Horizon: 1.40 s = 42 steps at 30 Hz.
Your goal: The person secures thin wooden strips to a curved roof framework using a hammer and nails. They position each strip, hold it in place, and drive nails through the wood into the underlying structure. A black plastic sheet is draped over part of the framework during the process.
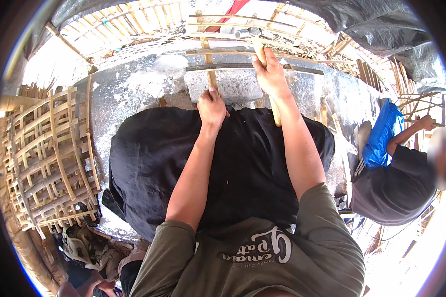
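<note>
My left hand (212,109) is closed around the near end of an upright bamboo strip (211,76). Several thinner bamboo strips cross it farther off, among them a dark crosspiece (223,67); together they look like a slatted frame. A pale stone block (191,85) lies beneath the near part of this frame. Farther right, my right hand (271,74) grips a smooth, pale yellow wooden stick (259,47). The stick's top stands out above my fingers, and its lower end shows beside my forearm. Dark cloth (183,148) covers my lap.
Finished-looking bamboo lattice panels (49,158) are stacked at the left. Another person (396,183) sits at the right beside a blue plastic sheet (384,133). Bamboo scraps (312,49) lie beyond the grey floor (119,89). Shoes and a bag-like heap (86,247) are at lower left.
</note>
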Each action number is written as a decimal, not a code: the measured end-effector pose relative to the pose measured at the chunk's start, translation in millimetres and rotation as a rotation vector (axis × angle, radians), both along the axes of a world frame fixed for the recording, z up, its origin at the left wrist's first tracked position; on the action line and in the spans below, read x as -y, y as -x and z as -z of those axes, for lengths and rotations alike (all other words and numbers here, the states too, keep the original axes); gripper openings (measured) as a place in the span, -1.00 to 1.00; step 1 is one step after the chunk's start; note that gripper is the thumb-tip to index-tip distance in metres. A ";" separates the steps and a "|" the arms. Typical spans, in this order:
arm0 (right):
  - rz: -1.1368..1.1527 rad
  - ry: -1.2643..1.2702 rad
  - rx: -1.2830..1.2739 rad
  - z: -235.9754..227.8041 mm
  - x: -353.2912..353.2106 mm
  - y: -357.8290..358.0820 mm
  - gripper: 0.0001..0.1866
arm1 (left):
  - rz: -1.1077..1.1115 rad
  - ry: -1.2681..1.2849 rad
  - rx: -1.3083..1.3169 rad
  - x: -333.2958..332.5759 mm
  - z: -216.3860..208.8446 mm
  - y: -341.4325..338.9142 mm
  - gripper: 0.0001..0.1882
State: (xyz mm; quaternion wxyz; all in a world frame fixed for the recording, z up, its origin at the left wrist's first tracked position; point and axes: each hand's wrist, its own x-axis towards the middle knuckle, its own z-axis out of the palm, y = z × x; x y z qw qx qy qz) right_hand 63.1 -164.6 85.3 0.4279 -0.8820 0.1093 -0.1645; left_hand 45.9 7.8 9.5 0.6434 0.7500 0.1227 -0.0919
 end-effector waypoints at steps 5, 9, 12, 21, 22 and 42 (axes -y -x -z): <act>-0.009 0.046 0.023 6.0 -0.4 -1.7 -0.65 | -0.003 0.004 0.029 2.2 1.2 3.8 -0.49; -0.010 0.077 -0.027 9.1 0.3 -2.8 -0.60 | -0.008 0.007 0.022 2.0 -1.0 3.6 -0.50; -0.021 0.068 -0.024 9.5 -1.1 -1.9 -0.59 | -0.001 -0.014 0.037 0.5 -8.9 1.6 -0.48; -0.031 0.094 -0.029 9.5 -4.4 -1.5 -0.56 | 0.011 0.084 0.039 2.2 1.7 -2.7 -0.51; -0.022 0.088 -0.032 6.8 -6.4 -1.1 -0.61 | 0.005 0.079 0.032 3.0 -0.2 -1.7 -0.51; -0.162 0.296 -0.127 -4.8 -24.4 -4.8 -0.76 | 0.000 0.036 0.038 6.0 -0.8 0.3 -0.49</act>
